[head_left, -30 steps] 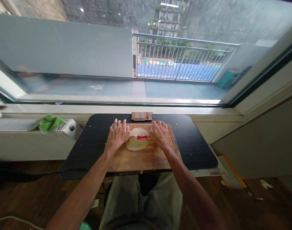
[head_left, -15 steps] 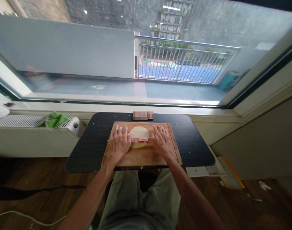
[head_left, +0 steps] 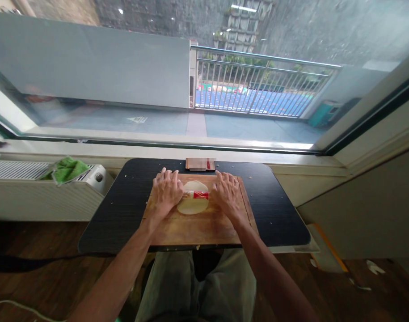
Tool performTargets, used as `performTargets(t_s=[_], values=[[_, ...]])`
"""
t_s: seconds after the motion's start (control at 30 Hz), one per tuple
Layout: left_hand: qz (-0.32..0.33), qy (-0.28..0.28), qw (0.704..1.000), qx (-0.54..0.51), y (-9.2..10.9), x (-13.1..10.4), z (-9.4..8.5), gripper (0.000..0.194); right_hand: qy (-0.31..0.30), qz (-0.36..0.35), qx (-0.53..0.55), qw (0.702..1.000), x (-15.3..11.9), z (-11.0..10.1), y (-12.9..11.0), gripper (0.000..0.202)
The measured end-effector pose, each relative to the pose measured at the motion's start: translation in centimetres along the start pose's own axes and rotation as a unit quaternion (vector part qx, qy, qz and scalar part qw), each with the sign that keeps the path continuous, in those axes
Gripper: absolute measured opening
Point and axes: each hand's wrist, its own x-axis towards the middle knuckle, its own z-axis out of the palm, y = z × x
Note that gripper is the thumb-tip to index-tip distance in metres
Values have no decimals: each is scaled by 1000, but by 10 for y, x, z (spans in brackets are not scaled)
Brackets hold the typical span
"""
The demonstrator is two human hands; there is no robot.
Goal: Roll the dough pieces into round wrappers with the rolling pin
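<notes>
A flat, roundish sheet of pale dough point(head_left: 192, 208) lies on the wooden board point(head_left: 194, 232). Across it runs a short rolling pin point(head_left: 200, 195) with a red and white printed label; both its ends are hidden beneath my hands. My left hand point(head_left: 166, 191) is over the left end, thumb toward the dough and fingers bent forward. Over the right end is my right hand point(head_left: 227, 191), its fingers likewise bent and pointing away from me. Dough shows on both the far and near sides of the pin.
The board rests on a black table point(head_left: 107, 223) with small crumbs scattered on it. A small box point(head_left: 200, 164), partly blurred, is behind the board. To the left, a green cloth point(head_left: 70, 169) lies on a radiator point(head_left: 40, 192). A window sill point(head_left: 241, 154) runs behind the table.
The rolling pin has turned, showing a different part of its label. My hands and the pin have rolled forward over the dough, so more dough shows on the near side.
</notes>
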Motion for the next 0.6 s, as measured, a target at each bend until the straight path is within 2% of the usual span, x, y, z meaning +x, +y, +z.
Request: performTargets(t_s=[0.33, 0.47, 0.6], values=[[1, -7, 1000, 6, 4, 32, -2, 51, -22, 18, 14, 999, 31, -6, -5, 46], [8, -5, 1000, 8, 1, 41, 6, 51, -24, 12, 0, 1000, 32, -7, -6, 42], [8, -6, 1000, 14, -3, 39, 18, 54, -21, -1, -14, 1000, 24, -6, -6, 46]])
